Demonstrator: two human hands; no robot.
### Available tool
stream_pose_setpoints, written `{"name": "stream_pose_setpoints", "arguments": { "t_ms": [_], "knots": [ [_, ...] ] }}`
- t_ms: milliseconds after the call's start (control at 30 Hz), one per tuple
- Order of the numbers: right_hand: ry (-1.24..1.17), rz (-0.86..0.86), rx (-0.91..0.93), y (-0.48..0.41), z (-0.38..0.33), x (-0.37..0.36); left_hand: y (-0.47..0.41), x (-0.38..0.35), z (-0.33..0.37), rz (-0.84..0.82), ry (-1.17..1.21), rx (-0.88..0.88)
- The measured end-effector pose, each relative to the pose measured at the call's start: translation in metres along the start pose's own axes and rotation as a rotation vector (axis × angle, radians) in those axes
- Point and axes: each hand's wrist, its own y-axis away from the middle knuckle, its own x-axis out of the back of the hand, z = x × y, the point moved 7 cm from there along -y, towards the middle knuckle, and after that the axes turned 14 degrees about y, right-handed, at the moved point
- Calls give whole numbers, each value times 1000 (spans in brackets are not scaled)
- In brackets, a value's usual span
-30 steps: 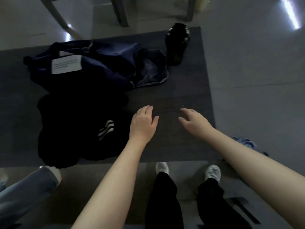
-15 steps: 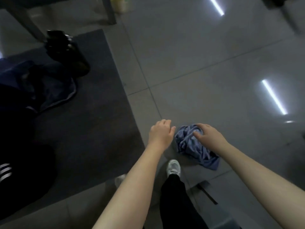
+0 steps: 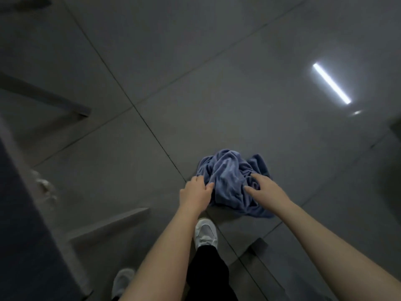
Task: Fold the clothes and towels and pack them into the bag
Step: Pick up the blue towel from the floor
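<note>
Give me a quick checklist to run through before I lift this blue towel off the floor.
1. Towel in reach: ok. The blue towel lies crumpled on the tiled floor just ahead.
2. Left hand on the towel: ok, fingertips touch its left edge.
3. Right hand on the towel: ok, fingers rest on top.
4. Firm grip: not ok, both hands look open, no cloth pinched yet.
5. Foot clear of the towel: ok, the white shoe sits short of its near edge.
6. Bag ready for packing: cannot tell, it is out of view.
</note>
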Motion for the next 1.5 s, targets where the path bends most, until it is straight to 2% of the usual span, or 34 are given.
{"name": "stream_pose_setpoints", "arguments": {
  "t_ms": [200,400,567,733,800,900,1000,1067,1133,1300,1500],
  "knots": [
    [-90,-35,-52,-59,31,-51,-64,-55,-39,-54,131,108],
    [-88,-66,-174,-103,68,-87,-112,-82,-62,-39,269,192],
    [-54,-105,-245,-125,89,-105,-138,-102,-70,-49,295,243],
    [-109,-159,-253,-140,100,-139,-145,-124,-68,-10,190,220],
    [-281,-133,-229,-141,92,-154,-146,-135,-64,-8,215,171],
    [-595,-60,-223,-141,75,-166,-145,-152,-54,-64,404,100],
    [-873,-16,-188,-134,52,-159,-144,-167,-49,-103,700,144],
    [-994,-64,-215,-126,42,-162,-154,-179,-58,-95,820,165],
    [-1062,-117,-232,-118,37,-166,-154,-173,-55,-110,812,116],
    [-1130,-50,-223,-95,30,-139,-122,-125,-26,-127,800,19],
    [-1098,20,-41,-41,-10,-57,-57,-57,9,-61,932,-52]
  ]
}}
